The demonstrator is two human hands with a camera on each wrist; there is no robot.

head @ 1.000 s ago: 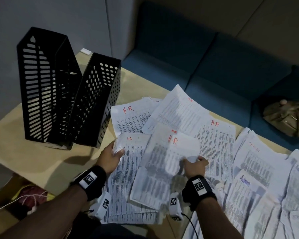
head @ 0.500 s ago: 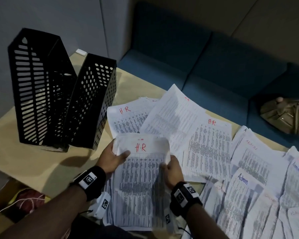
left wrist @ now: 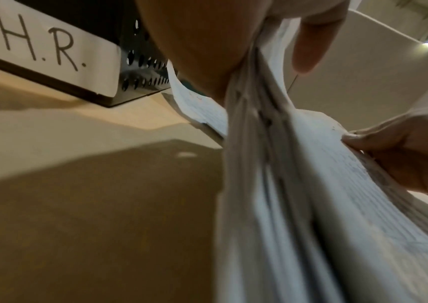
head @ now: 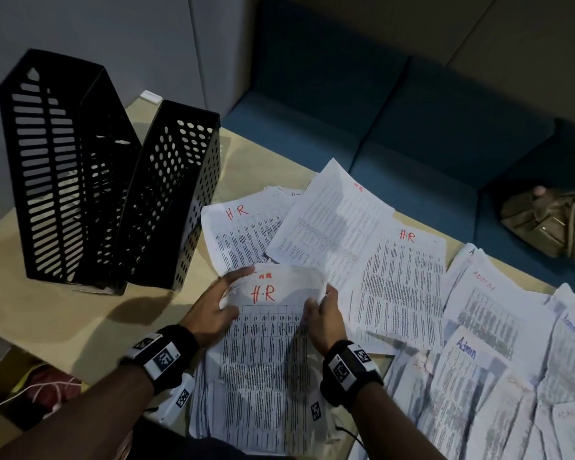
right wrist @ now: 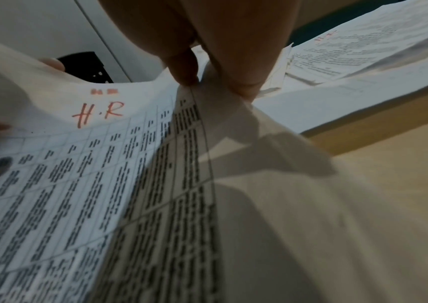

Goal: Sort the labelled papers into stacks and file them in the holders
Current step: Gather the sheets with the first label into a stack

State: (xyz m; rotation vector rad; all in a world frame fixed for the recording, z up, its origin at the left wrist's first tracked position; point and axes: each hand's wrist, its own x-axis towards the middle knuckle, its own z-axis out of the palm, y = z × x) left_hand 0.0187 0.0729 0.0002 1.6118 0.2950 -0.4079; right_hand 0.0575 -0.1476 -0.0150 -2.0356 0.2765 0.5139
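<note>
A stack of printed sheets marked H.R in red [head: 266, 343] lies near the table's front edge, its top end lifted and bowed. My left hand [head: 213, 310] grips the stack's left edge, thumb on top [left wrist: 308, 41]. My right hand [head: 322, 313] pinches its right edge [right wrist: 207, 82]. More H.R sheets [head: 329, 220] are spread just beyond, and Admin sheets [head: 478, 353] lie to the right. Two black perforated holders [head: 90, 180] stand at the table's left; the nearer one carries a white H.R. label [left wrist: 41, 45].
The beige table [head: 80, 320] has bare surface in front of the holders. A blue sofa [head: 412, 127] runs behind the table with a tan bag [head: 551, 220] on it. Red and white cables [head: 47, 390] lie below the table's left edge.
My right hand laid an H.R sheet onto the stack under my left hand. Both hands now hold the stack's sides and its top end has risen off the table.
</note>
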